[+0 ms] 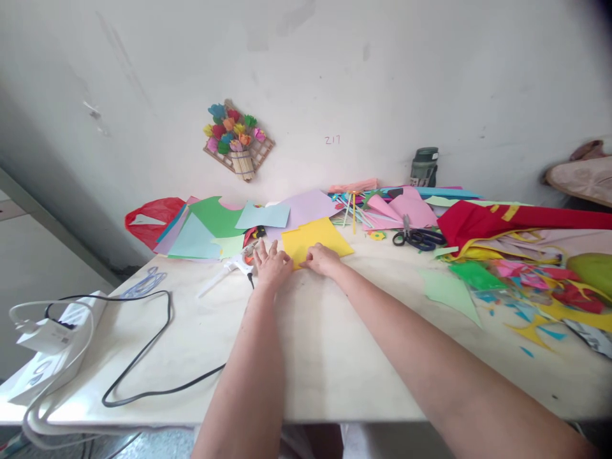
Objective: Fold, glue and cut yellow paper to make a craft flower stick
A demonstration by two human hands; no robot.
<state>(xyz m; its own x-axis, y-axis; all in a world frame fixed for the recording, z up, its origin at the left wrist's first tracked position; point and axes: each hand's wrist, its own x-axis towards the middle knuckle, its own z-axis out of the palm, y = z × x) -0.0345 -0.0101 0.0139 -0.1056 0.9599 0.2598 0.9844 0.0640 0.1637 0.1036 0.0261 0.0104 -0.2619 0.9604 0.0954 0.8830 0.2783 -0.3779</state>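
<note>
A yellow sheet of paper [318, 236] lies on the table in front of me, its near edge between my two hands. My left hand [272, 266] rests with fingers spread at the sheet's left corner, thumb touching the paper. At the near edge, my right hand [322, 260] has its fingers curled and pinched on the paper; the fingertips are partly hidden. Just left of my left hand lies a white glue gun [233, 265] with a glue stick poking out of its back.
Coloured paper sheets [210, 220] lie at the back left. Scissors [419, 238] and paper strips are at the back right, before a dark bottle [424, 167]. Paper scraps [530, 287] cover the right side. A black cord [167, 331] runs from a power strip [62, 344] at left.
</note>
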